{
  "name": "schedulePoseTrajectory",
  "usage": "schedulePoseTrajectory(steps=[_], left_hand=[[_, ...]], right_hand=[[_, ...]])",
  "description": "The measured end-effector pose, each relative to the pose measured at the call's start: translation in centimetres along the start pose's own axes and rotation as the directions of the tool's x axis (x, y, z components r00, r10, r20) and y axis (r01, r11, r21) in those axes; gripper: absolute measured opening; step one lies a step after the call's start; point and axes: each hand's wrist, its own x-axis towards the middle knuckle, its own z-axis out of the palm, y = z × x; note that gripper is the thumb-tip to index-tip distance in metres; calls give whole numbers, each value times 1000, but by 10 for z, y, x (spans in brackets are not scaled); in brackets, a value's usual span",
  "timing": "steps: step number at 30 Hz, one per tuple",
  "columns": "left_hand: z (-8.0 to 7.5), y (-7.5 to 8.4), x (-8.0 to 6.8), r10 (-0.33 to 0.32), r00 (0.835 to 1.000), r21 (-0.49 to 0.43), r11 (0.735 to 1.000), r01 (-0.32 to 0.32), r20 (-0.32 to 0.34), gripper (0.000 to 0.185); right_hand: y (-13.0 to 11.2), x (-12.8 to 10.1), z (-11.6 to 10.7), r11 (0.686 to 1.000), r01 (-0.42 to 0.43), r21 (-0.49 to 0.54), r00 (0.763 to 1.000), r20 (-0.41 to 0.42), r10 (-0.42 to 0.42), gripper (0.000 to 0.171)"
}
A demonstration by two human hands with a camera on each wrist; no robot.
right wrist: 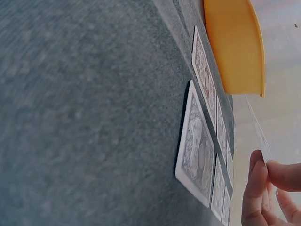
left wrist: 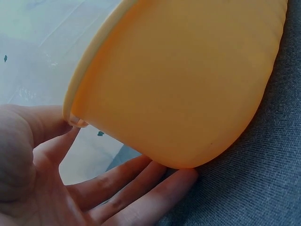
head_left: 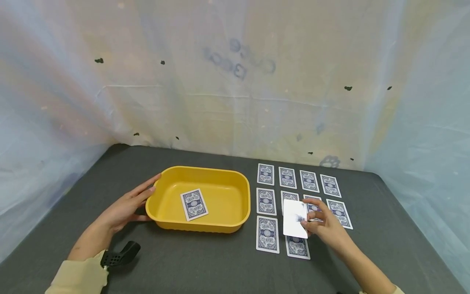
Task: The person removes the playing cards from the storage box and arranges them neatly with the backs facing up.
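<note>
Now right hand (head_left: 324,228) grip pinches lifted card (head_left: 295,218); left hand (head_left: 126,206) flat against tub (head_left: 198,224).

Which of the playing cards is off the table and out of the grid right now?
The card pinched in the right hand, showing a white side above the grid. One other sits face-down in the yellow tub; the rest lie flat on the cloth.

My left hand (head_left: 126,206) rests flat against the left end of the yellow tub (head_left: 198,199), which sits on the dark grey surface (head_left: 191,261) with one face-down playing card (head_left: 193,204) inside. My right hand (head_left: 324,226) pinches a lifted card (head_left: 295,218), pale face toward me, above the grid of face-down cards (head_left: 266,201) just right of the tub.
</note>
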Motion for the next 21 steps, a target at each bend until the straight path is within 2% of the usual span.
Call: schedulePoseTrajectory(steps=[14,21], left_hand=[[1,-1,4,-3,1000,12,1000,3,-10,67],[0,-1,2,-16,1000,1,1000,16,-4,67]], right_hand=[[17,-8,-14,994,-107,-33,994,-14,107,65],[27,-14,-22,992,-121,-37,993,1,121,64]])
